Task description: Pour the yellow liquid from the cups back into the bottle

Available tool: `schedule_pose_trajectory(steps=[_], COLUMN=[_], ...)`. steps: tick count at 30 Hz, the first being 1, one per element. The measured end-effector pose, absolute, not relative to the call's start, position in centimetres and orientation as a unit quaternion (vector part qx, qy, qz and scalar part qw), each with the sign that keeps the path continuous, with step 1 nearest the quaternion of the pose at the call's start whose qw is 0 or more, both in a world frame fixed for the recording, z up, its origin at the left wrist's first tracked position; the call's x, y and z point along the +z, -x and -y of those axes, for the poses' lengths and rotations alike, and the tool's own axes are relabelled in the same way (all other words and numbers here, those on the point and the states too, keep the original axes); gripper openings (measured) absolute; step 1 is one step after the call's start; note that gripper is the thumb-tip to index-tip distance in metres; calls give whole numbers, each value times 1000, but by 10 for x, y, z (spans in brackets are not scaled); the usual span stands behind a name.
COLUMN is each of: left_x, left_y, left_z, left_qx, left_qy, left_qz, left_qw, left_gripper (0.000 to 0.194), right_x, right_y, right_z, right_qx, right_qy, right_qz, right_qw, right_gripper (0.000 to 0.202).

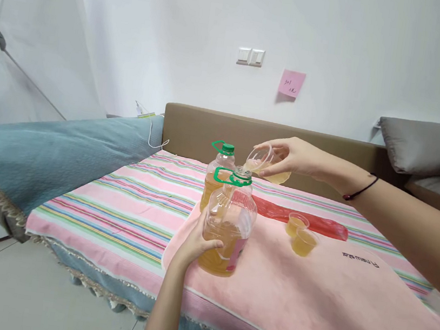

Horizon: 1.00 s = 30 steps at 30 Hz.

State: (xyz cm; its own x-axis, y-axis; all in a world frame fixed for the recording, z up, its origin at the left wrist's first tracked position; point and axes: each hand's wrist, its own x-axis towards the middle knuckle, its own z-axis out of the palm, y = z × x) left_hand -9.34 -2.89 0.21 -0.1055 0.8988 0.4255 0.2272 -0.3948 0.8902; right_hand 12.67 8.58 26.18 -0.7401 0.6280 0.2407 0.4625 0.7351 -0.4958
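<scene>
My left hand is wrapped round the lower left side of a clear front bottle, which has a green collar and handle, no cap, and yellow liquid in its lower part. In my right hand a clear plastic cup with yellow liquid is tilted toward the bottle's open mouth. Behind stands a second bottle of yellow liquid, its green cap on. Two small cups of yellow liquid stand close together on the pink mat, to the right of the bottles.
A red strip lies behind the small cups. The striped cloth covers the bed, with a brown headboard at the back. Grey cushions lie at the right, and a blue-covered side rises at the left.
</scene>
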Motion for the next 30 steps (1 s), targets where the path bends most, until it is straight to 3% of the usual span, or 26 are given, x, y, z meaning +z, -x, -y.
schedule_pose_trajectory(steps=[11, 30], left_x=[-3, 0], left_y=[95, 93], left_z=[26, 27], left_qx=[583, 583], left_qy=[-595, -600], left_qz=[-466, -459], left_qw=[297, 299], left_gripper=[104, 104], right_x=[271, 287], right_y=[-122, -109], right_z=[-82, -81], right_qx=[170, 98], right_qy=[306, 297], right_qz=[921, 943], right_qw=[171, 116], right_gripper=[73, 58])
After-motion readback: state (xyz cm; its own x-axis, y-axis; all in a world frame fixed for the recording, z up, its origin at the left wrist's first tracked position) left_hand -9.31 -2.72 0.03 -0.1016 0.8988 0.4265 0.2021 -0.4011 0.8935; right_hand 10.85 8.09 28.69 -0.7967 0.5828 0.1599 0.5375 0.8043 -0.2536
